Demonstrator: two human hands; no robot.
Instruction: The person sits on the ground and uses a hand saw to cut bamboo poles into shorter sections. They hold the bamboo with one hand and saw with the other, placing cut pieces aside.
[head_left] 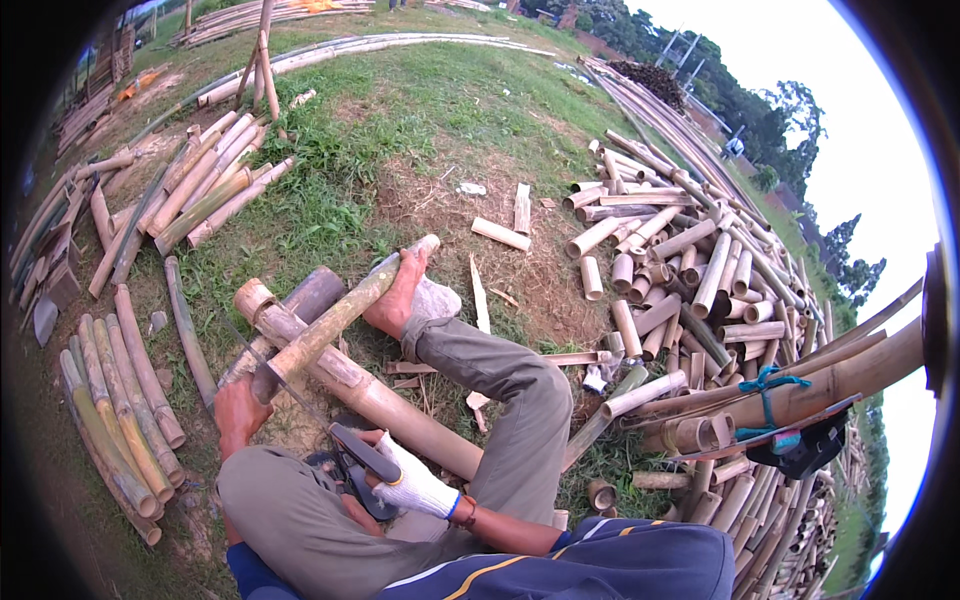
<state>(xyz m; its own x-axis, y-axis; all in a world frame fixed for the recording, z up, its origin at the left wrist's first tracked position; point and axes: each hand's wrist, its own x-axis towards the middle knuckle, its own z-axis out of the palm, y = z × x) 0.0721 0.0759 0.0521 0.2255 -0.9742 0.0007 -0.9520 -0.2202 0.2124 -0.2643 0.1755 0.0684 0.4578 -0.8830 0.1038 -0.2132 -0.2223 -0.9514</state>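
Grass (330, 205) stretches beyond your bamboo pole (340, 317), slanting away from your bare left hand (241, 408), its fingers curled around the near end; your gloved right hand (415, 483) wraps the saw handle (365, 452).

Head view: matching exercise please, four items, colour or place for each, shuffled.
1. right hand
2. left hand
3. foot
4. cord

A. near the upper end of the bamboo piece
B. blue-green, tied at picture right
C. white-gloved, at the saw handle
D. ungloved, by the bamboo piece's lower end

Pairs: 1-C, 2-D, 3-A, 4-B
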